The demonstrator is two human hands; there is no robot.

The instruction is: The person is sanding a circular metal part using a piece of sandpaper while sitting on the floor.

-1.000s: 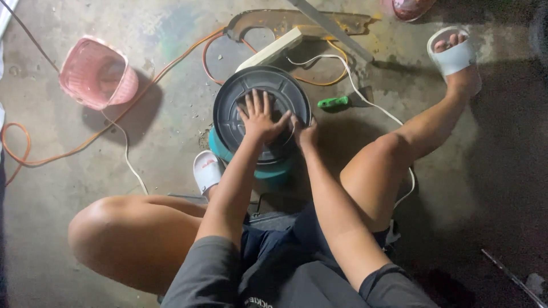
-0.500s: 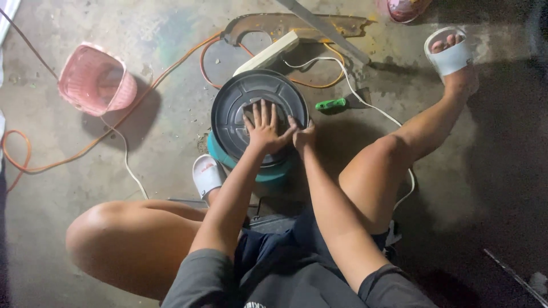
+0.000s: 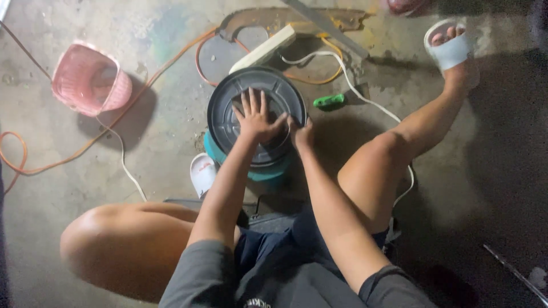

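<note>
pressing flat on the upward-facing round dark lid (image 3: 228,108), left hand (image 3: 255,120) spread.

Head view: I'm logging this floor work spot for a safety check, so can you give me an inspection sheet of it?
Surface: stained concrete floor.
Job's things: dark round lid on a teal body.
Clutter: pink basket on its side; green tool; white power strip; metal bar.
Hands: left hand flat on the lid; right hand at the lid's rim, grip unclear.
Cables: orange cable; white cable running under the leg.
Surroundings: white sandals on both feet; right side dark.
</note>
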